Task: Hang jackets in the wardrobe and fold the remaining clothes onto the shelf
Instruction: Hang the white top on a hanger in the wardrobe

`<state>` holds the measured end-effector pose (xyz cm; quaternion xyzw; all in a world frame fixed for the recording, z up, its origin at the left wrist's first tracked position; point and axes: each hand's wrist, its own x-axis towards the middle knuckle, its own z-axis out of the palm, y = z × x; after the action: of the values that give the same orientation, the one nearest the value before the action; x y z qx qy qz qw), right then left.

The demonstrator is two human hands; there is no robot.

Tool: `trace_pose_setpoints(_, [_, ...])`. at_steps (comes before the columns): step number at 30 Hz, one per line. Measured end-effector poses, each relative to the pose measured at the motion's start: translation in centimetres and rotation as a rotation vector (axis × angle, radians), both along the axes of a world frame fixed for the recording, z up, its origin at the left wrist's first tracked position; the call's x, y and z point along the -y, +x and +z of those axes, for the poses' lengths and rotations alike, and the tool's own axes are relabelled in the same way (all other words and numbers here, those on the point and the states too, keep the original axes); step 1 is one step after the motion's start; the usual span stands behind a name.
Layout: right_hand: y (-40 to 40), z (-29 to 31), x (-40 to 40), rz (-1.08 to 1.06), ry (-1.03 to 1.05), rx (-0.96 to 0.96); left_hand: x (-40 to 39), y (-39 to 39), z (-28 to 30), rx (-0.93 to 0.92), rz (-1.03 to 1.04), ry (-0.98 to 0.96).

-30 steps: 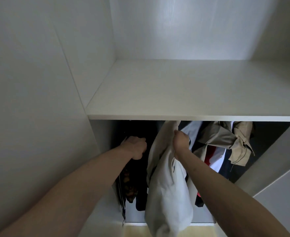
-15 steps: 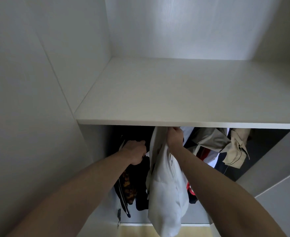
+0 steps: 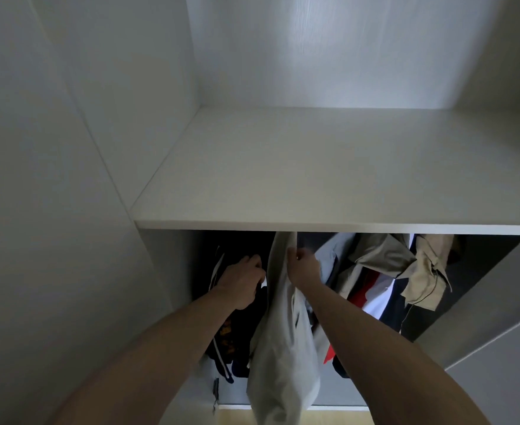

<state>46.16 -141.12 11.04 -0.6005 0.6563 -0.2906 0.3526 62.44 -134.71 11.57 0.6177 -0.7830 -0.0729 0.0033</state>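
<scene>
Below the white shelf (image 3: pixel 329 179) the hanging space is packed. Dark garments (image 3: pixel 240 332) fill its left end against the side panel (image 3: pixel 173 271); a pale jacket (image 3: pixel 283 348) hangs under the shelf's middle, and tan and striped clothes (image 3: pixel 384 271) crowd the right. Only narrow gaps separate them. A dark pocket under the shelf's right end looks open.
</scene>
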Motion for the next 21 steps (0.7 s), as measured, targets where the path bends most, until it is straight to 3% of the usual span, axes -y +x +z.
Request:
trace_pose_setpoints(11, [-4.7,-0.4,-3.2,0.209,0.099,-0.161,-3.1,-1.5,-0.2,-0.315,0.100,-0.030])
trace_pose_setpoints(21, [-12.9,1.4,-12.0,0.037,0.119,0.220,-9.5,-6.0,-0.4,-0.536,0.078,-0.096])
